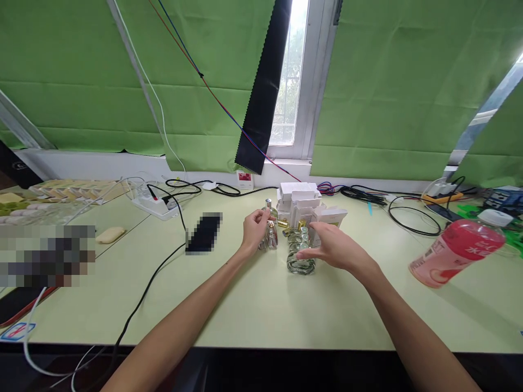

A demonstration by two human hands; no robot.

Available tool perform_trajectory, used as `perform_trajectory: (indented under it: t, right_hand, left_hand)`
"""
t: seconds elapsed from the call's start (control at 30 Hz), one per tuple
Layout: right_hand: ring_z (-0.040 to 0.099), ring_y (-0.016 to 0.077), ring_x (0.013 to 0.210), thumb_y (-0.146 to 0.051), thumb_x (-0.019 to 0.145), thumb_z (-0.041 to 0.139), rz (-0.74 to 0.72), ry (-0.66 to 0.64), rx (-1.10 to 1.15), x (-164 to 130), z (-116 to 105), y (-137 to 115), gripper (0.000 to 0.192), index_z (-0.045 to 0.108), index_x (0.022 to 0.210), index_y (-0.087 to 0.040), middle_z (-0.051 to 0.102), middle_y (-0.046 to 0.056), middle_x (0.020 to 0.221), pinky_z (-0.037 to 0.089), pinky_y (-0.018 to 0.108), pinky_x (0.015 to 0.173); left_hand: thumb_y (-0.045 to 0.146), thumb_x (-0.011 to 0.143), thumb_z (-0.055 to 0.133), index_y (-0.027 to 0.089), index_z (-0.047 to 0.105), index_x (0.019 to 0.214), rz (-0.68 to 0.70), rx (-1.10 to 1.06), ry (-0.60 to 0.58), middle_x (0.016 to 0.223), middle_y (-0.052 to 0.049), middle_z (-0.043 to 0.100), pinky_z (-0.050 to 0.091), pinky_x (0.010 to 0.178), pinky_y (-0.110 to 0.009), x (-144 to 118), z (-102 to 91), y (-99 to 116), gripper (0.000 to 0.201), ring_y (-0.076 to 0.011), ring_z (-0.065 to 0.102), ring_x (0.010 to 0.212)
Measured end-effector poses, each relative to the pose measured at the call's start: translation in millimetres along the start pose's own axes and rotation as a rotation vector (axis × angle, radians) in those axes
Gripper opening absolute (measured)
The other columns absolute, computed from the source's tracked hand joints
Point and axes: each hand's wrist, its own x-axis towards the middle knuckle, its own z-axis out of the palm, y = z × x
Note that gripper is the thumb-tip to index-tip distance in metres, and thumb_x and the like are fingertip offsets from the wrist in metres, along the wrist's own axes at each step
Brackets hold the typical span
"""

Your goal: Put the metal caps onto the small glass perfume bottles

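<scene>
From the head view, your left hand (pixel 254 228) is raised just above the counter (pixel 253 310), its grip closed with fingertips pinched on a small clear glass bottle (pixel 271 235) at the top end; whether it pinches the cap or the neck is too small to tell. A second small bottle (pixel 268 207) with a silvery cap stands just behind it.

Your right hand (pixel 333 247) lies flat and open beside a cluster of clear glass bottles (pixel 301 258), fingers spread over them and perhaps brushing the tops; it has hold of nothing that you can see.

Behind the bottles sits a stack of small white boxes (pixel 300 201), some with flaps open, and a few gold caps (pixel 284 224) lie between boxes and bottles.

As a judgement: several bottles are out on the counter and grouped, so the sorting or assembly looks partly done, with one bottle in hand and loose caps and open boxes left to deal with.

Off to your right a pink bottle (pixel 455 251) lies tilted; a white power strip (pixel 153 206) and black cables (pixel 143 294) are on your left.
</scene>
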Motion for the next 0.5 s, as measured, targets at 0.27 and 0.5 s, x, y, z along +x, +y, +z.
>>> perform_trajectory:
  t: [0.27, 0.5]
  right_hand:
    - [0.056, 0.0313, 0.115, -0.037, 0.063, 0.087, -0.040, -0.113, 0.085, 14, 14, 15, 0.067, 0.052, 0.118, -0.020, 0.062, 0.010, 0.122, 0.046, 0.035, 0.089]
    - [0.057, 0.0306, 0.112, -0.031, 0.054, 0.090, -0.079, -0.078, 0.156, 17, 19, 18, 0.073, 0.052, 0.115, -0.019, 0.060, 0.011, 0.120, 0.048, 0.035, 0.085]
  left_hand:
    - [0.060, 0.085, 0.058, 0.017, 0.064, 0.070, 0.046, 0.020, -0.024, 0.070, -0.005, 0.070, 0.033, 0.046, -0.025, -9, 4.7, 3, 0.046, -0.0085, 0.041, 0.045]
    - [0.060, 0.087, 0.055, 0.018, 0.062, 0.071, 0.058, 0.028, -0.054, 0.072, -0.004, 0.068, 0.039, 0.049, -0.026, -12, 3.7, 5, 0.046, -0.0102, 0.049, 0.050]
